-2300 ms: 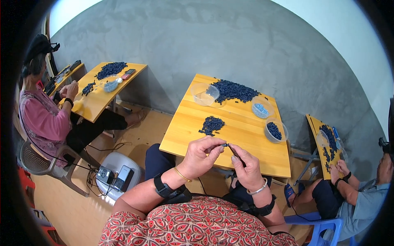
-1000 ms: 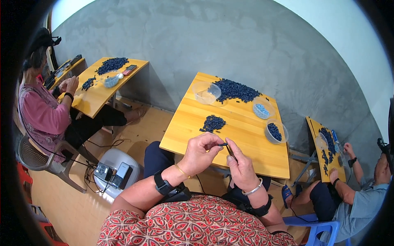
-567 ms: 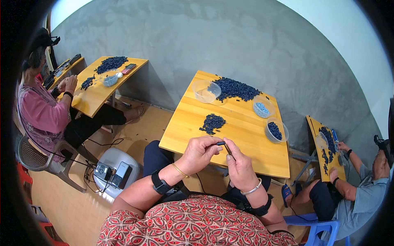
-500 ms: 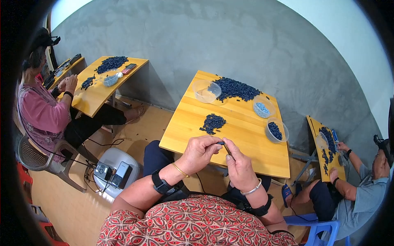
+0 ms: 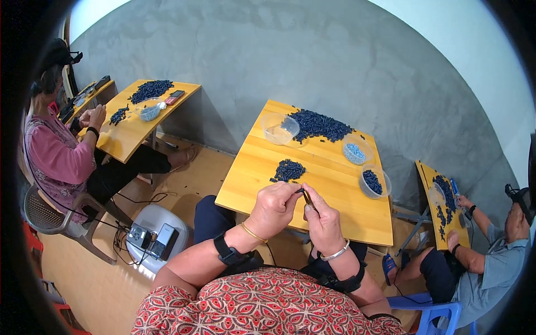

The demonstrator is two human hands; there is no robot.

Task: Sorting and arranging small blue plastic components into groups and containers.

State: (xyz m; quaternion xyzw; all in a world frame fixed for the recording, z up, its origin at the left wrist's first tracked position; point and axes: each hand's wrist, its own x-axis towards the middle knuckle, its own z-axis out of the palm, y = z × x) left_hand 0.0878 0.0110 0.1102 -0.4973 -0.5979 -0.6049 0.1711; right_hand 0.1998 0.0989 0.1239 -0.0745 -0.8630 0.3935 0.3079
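My left hand [image 5: 274, 205] pinches a small dark blue cylindrical piece [image 5: 300, 191] between thumb and fingertips. In my right hand [image 5: 325, 222] is a slim dark tool with a brassy glint [image 5: 308, 199], its tip meeting the piece; its exact kind cannot be made out. Both hands are above the near edge of the yellow wooden table [image 5: 245, 187]. Just beyond them lies a small pile of dark blue pieces [image 5: 289, 170]. A clear tub [image 5: 372, 191] at the right contains more such pieces.
A large heap of dark pieces [image 5: 321, 124] covers the table's far side, between a clear tub [image 5: 269, 139] and a tub of light blue bits [image 5: 355, 159]. People work at tables to my left [image 5: 58, 145] and right [image 5: 491, 251]. A grey stool [image 5: 146, 223] holds boxy devices.
The tool in my right hand has tilted steeper, and my left wrist has turned slightly. Both hands remain together at the piece. The view has shifted a little.
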